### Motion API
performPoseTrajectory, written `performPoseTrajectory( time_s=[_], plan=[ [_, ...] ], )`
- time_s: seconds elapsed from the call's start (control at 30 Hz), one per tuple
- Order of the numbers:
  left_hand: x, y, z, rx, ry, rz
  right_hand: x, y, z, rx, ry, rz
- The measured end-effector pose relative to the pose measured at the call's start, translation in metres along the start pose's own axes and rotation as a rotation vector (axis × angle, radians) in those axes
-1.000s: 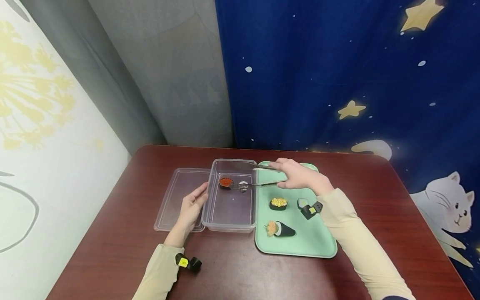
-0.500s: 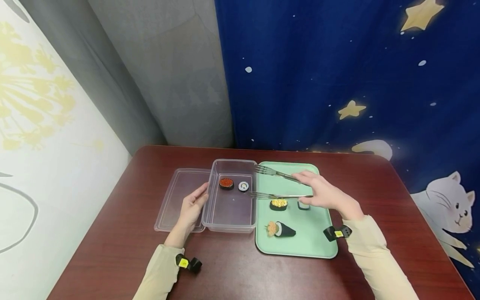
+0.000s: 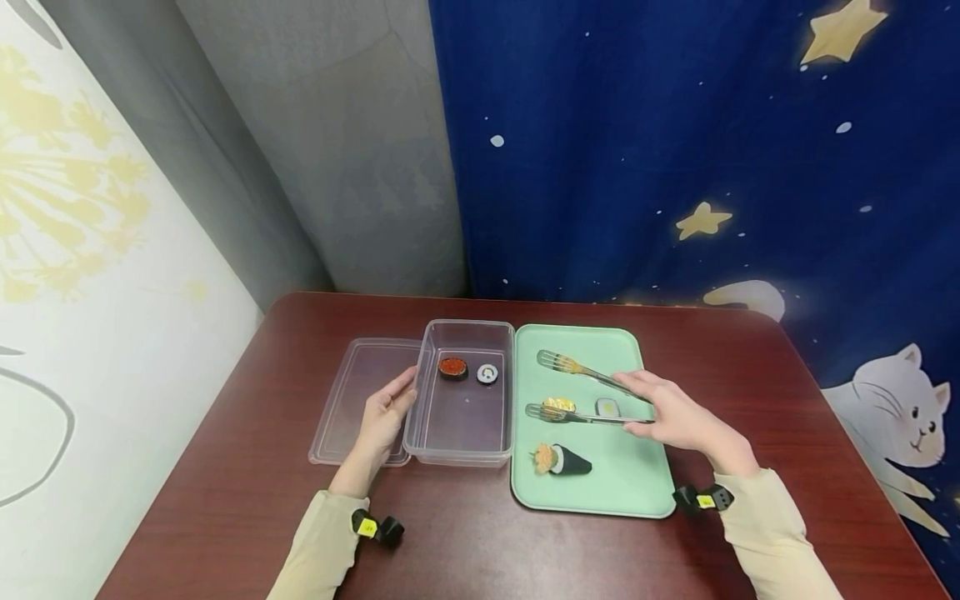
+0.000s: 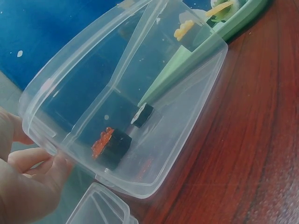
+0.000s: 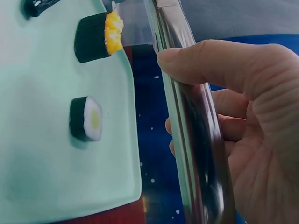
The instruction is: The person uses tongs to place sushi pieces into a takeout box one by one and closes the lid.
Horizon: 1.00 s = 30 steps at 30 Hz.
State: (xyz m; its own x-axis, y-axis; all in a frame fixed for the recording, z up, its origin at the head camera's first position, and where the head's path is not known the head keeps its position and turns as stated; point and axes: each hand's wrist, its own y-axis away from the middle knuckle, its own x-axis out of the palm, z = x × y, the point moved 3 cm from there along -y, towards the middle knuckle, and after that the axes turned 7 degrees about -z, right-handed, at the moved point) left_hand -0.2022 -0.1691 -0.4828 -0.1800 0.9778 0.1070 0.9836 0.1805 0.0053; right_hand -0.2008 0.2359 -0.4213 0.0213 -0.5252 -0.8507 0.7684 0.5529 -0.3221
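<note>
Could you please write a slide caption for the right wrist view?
Right hand holding metal tongs, with sushi pieces on a green tray.

No legible text; yellow labels (image 3: 367, 527) on black wrist cameras (image 3: 391, 532), marks too small

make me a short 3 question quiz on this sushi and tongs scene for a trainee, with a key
1. Count: how many sushi pieces are inside the clear container?
2. Choose: where is the cone-shaped roll? A) in the container B) on the green tray C) on the lid
3. Fill in: the tongs are held in the person's ___ hand.

Key
1. Two
2. B
3. right; the right hand grips them.
</note>
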Motion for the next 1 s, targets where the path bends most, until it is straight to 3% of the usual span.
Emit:
performPoseTrajectory(
  time_s=[0.4,1.0],
  plan=[
    [0.000,0.001,0.001,-0.003,0.006,0.006,0.011,0.018,-0.012,0.015,-0.019,-0.007],
    [0.000,0.000,0.000,-0.002,-0.002,0.006,0.021,0.024,-0.020,-0.014,-0.068,-0.007]
  ],
)
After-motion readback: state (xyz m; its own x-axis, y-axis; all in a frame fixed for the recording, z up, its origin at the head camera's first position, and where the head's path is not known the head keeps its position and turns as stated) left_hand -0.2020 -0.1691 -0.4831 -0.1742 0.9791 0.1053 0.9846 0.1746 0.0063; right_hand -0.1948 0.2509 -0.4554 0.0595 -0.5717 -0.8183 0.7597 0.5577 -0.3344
